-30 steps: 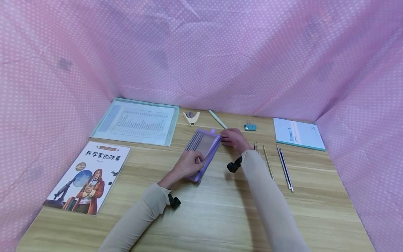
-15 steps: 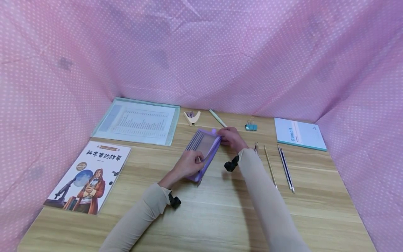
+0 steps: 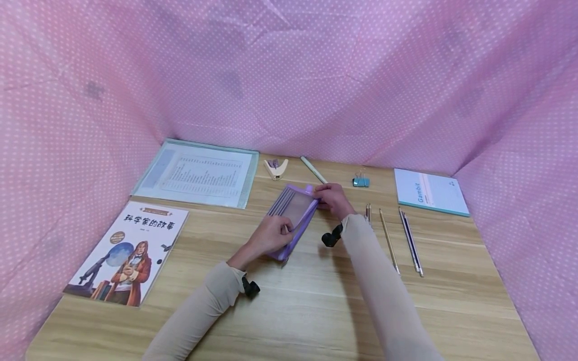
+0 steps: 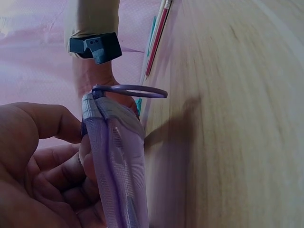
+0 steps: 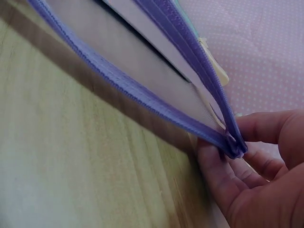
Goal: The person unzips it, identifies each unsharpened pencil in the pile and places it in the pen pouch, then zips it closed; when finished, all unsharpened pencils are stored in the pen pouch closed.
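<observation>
A purple mesh pencil case (image 3: 303,205) with dark stripes lies at the table's middle. My left hand (image 3: 271,234) pinches its near part between thumb and fingers. At the far corner, my right hand (image 3: 333,198) pinches the end of the zip, thumb on one side and fingers on the other. In the right wrist view, the zip edges (image 5: 128,95) stand apart and the mouth gapes, narrowing to a point at my right hand (image 5: 270,166). A zip-pull loop (image 4: 137,90) sticks out at the near end, above my left hand (image 4: 42,161).
A pale green pen (image 3: 312,169) lies just beyond my right hand. Farther back are a cream stapler-like tool (image 3: 276,170) and a teal binder clip (image 3: 361,182). Several pencils (image 3: 410,243) and a notebook (image 3: 431,191) lie right; a document folder (image 3: 198,173) and a book (image 3: 128,253) lie left.
My right hand has moved slightly left and closer onto the pencil case's far corner. That corner has shifted a little to the right; my left hand stays in place.
</observation>
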Motion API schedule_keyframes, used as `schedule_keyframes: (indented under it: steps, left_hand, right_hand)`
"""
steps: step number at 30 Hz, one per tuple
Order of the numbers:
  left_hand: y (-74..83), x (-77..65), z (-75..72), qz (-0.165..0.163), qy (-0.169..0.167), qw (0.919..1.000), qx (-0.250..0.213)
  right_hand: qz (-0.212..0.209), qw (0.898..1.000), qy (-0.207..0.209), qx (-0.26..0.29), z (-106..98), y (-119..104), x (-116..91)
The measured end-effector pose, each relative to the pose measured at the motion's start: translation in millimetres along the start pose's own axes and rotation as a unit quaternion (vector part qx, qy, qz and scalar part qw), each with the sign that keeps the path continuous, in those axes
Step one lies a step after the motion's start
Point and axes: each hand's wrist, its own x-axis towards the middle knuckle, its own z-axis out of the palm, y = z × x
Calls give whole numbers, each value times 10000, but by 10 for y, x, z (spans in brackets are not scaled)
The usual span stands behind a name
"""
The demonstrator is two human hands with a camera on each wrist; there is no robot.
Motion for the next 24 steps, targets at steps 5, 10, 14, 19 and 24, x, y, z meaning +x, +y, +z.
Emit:
schedule_keyframes:
  steps: [5,10,14,19,24]
  left_hand:
    - [-4,1,-5,15,-44,9999,107]
    - [2,-5,-19,44,-102,9997,203]
    - [2,-14,-36,123,-86,9996,221]
    - [-14,-25,-65,61,-97,9999,60]
    - [-39,-35,-131,-51,-16,10000,56]
  right_hand:
    - [-28,9998,47,179,-5,7,-12]
    - [-13,9994,82,326,-10,17,-14]
    - [73,9989,122,440,-18,37,-2]
    - [113,9983,157,549,-28,70,-4]
    - [87,9973,226,692,-40,110,-31]
